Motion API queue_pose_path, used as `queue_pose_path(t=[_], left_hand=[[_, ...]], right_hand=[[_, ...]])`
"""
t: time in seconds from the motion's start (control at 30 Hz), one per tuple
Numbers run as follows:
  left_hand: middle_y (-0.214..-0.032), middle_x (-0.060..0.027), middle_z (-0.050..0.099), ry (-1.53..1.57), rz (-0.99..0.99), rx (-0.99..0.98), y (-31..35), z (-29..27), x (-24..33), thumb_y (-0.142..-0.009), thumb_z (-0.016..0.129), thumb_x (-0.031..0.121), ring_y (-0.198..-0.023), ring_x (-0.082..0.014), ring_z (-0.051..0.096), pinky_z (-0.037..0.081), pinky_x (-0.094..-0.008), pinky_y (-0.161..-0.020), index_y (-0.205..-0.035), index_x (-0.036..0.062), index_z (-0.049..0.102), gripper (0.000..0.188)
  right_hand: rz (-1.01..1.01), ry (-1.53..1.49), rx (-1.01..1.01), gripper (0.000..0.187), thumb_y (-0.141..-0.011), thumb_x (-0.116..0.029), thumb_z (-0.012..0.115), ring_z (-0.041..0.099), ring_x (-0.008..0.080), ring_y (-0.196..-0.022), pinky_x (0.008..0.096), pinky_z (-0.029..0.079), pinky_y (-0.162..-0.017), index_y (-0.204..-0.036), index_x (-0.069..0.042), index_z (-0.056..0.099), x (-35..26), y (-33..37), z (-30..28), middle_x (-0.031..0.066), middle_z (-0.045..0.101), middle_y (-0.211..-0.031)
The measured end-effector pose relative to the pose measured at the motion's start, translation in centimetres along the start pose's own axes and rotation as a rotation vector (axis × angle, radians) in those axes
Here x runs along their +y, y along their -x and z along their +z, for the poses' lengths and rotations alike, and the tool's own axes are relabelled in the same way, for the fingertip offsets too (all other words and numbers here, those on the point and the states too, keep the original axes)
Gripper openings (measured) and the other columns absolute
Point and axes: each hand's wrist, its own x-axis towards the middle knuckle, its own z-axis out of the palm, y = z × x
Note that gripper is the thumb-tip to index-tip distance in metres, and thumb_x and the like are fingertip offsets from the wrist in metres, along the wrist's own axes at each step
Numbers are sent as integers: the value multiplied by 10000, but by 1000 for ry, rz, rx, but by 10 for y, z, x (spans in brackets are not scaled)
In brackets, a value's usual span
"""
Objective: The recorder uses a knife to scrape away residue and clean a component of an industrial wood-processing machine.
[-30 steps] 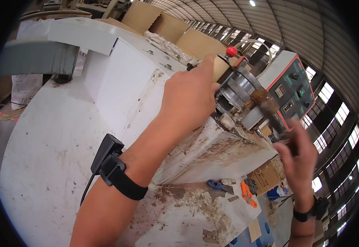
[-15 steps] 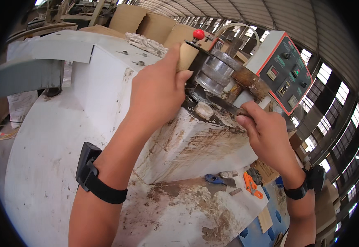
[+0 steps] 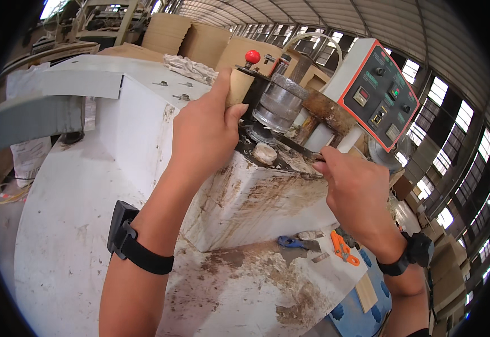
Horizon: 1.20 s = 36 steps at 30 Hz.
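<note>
My left hand (image 3: 204, 127) is closed round a beige rounded piece (image 3: 238, 88), thumb on its right side, beside a dark metal part topped by a red ball knob (image 3: 253, 57). In my right hand (image 3: 357, 194) is a thin dark flat tool (image 3: 298, 147), perhaps a scraper; my fingers hide its handle end. Its far end reaches the foot of a shiny metal roller (image 3: 281, 104), where pale residue clings. A whitish round lump (image 3: 264, 153) sits on the stained machine corner just below the roller.
A control box (image 3: 381, 92) with knobs stands behind my right hand. On the lower white surface (image 3: 76, 224) lie a blue-handled scraper (image 3: 298, 242) and an orange-handled tool (image 3: 343, 249). A crumpled cloth (image 3: 191, 68) and beige rolls (image 3: 166, 29) are at the back.
The roller, knob and control box appear shifted slightly left in view. My right hand has turned a little, its thin tool still at the roller's foot. The left keeps its grip.
</note>
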Motion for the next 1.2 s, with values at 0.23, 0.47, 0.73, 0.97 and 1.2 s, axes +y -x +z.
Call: queue_pose_path(t=[0.23,0.47,0.73,0.97,1.2], left_hand=[[-895,-240,689,-12,30,11,0,-1,4,-948,628,211,-853,-433,659,499,-446,-763,-1471,128,429,565],[-938,-250,690,-1,-42,-44,-1,-7,3,-949,635,195,-862,-422,661,505,-401,-793,-1477,122,427,572],[-1005,-239,689,117,71,-50,4,-7,2,-926,666,193,-889,-385,663,508,-403,-832,-1437,74,467,562],[-1069,-140,678,-45,590,-243,72,-39,68,-749,818,149,-991,-303,648,502,-382,-858,-1148,10,642,458],[-787,-32,652,-90,497,-747,111,-24,94,-722,777,38,-703,-232,616,470,-378,-612,-858,85,699,163]], right_hand=[[517,-46,491,229,-998,-206,583,545,89,-609,259,432,-557,-1161,-67,662,63,-46,-105,38,652,-801],[178,-256,-25,117,-897,-163,690,630,350,-646,426,476,-570,-939,-103,598,18,0,-55,135,617,-723],[273,-404,49,113,-897,-177,665,613,324,-662,423,471,-568,-930,-104,586,-1,70,-5,108,590,-707],[149,-616,-18,104,-840,-128,646,607,265,-625,392,470,-557,-935,-124,604,4,113,9,48,550,-667],[-12,-787,-50,297,-749,-94,657,606,235,-606,362,474,-540,-1045,-117,649,4,156,34,30,522,-650]])
